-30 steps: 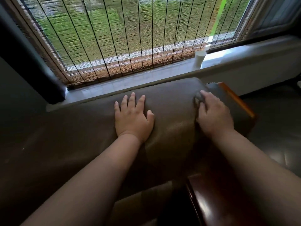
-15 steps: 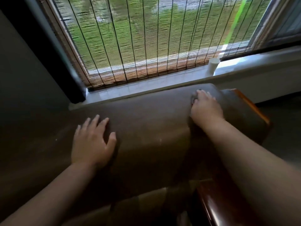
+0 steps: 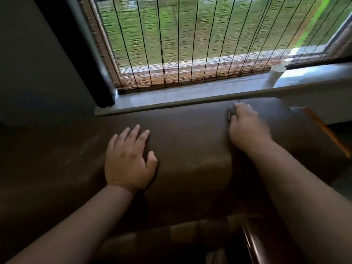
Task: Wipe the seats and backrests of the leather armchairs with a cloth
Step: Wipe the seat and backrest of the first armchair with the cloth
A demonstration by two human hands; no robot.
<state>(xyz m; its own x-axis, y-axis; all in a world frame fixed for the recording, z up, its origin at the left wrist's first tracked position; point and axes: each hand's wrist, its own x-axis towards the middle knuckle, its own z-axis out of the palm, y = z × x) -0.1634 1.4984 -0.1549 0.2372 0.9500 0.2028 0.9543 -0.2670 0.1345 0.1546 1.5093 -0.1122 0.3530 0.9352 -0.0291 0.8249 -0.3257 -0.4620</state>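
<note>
A brown leather backrest [image 3: 190,153] of an armchair runs across the middle of the head view, its rounded top just below the window sill. My left hand [image 3: 129,161] lies flat on it with straight, spread fingers. My right hand [image 3: 245,128] sits near the top edge of the backrest, further right, blurred by motion. A small dark grey cloth [image 3: 231,114] peeks out under its fingers, mostly hidden by the hand. The seat is not in view.
A pale window sill [image 3: 171,96] lies right behind the backrest, with a bamboo blind [image 3: 190,40] above it and a white cup [image 3: 276,75] at the right. A glossy wooden armrest [image 3: 251,244] is at the bottom right; an orange wooden edge [image 3: 327,134] at far right.
My left hand slid left along the backrest, then came back toward the middle. My right hand with the cloth stayed near the top edge while my view swung right.
</note>
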